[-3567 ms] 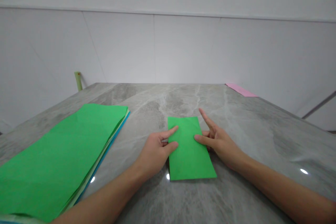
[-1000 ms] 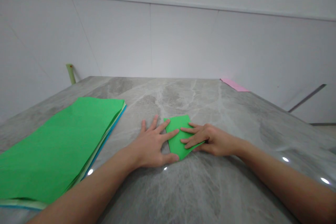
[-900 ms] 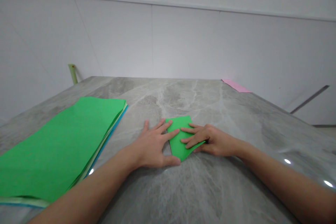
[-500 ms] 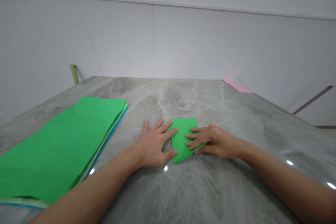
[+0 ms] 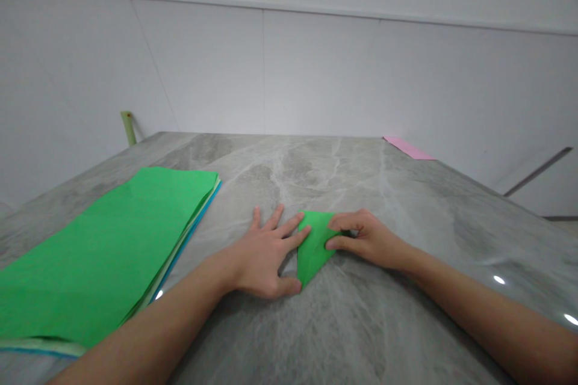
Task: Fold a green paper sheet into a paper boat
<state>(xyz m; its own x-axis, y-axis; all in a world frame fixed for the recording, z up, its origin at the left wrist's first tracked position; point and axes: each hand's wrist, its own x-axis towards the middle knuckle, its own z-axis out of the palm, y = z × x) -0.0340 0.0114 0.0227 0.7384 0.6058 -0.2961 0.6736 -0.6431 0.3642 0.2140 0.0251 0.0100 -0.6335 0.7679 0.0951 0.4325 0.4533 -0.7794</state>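
A small folded piece of green paper lies on the grey marbled table between my hands, its lower edge slanting up to the right. My left hand is spread flat, with fingertips and thumb resting on the paper's left edge. At the paper's right side is my right hand, thumb and fingers closed on the folded part; the fingers cover the paper's right corner.
To the left lies a stack of green sheets with pale and blue edges underneath. A pink sheet rests at the table's far right edge. Behind the grey table stands a white wall.
The green paper's right part has been folded over, so the shape is now narrower and nearly triangular. My right hand's fingers went from spread on the paper to pinching it.
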